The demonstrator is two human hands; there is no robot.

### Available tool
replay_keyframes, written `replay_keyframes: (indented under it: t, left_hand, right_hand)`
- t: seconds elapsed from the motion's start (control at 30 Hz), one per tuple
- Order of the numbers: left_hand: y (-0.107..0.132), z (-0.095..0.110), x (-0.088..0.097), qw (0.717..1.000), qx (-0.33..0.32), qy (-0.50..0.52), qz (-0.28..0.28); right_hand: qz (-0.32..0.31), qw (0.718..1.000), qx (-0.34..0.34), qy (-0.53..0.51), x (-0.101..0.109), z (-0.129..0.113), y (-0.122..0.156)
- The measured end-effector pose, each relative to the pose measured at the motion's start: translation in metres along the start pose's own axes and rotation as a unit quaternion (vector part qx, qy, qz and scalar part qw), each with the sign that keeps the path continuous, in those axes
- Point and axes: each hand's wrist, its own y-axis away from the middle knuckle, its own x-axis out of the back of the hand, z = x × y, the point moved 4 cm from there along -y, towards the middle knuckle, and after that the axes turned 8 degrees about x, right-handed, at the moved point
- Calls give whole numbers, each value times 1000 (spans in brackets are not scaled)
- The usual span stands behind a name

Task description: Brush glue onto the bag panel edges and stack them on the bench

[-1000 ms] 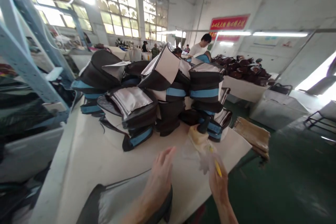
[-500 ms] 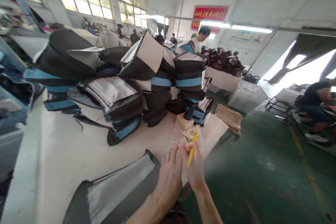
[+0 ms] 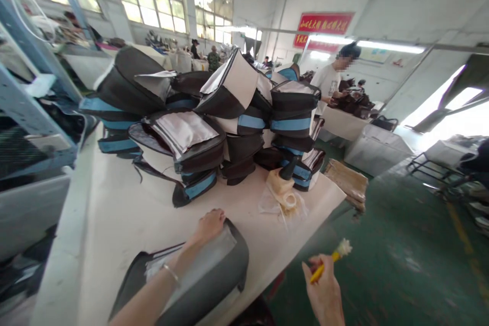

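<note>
My left hand (image 3: 209, 224) rests with curled fingers on the far edge of a dark bag panel with a silver lining (image 3: 198, 270) that lies at the near edge of the table (image 3: 114, 214). My right hand (image 3: 323, 293) is off the table's right edge, over the green floor, closed on a yellow-handled brush (image 3: 330, 260) with a white bristle tip pointing up and right. A glue pot with a dark handle (image 3: 282, 183) stands on clear plastic between the two hands and the bag pile.
A tall pile of black, blue-striped bags with silver linings (image 3: 214, 122) fills the middle of the table. Brown flat pieces (image 3: 347, 181) hang at the table's far right corner. A person in a white shirt (image 3: 332, 81) stands at another table behind. Blue shelving (image 3: 26, 102) is at left.
My hands have parted. The left went down onto the bag panel's edge. The right drew back off the table with the brush, away from the glue pot.
</note>
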Motion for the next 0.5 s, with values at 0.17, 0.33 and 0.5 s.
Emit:
replay_keyframes:
  t: [0.17, 0.33, 0.5]
  left_hand:
    - [-14, -42, -8, 989, -11, 73, -130]
    - [-24, -52, -29, 986, -41, 51, -151]
    - [6, -19, -10, 991, -89, 58, -77]
  right_hand:
    - [35, 998, -12, 55, 4, 56, 32]
    - [40, 999, -27, 0, 1, 35, 29]
    - [-5, 996, -47, -72, 0, -13, 6]
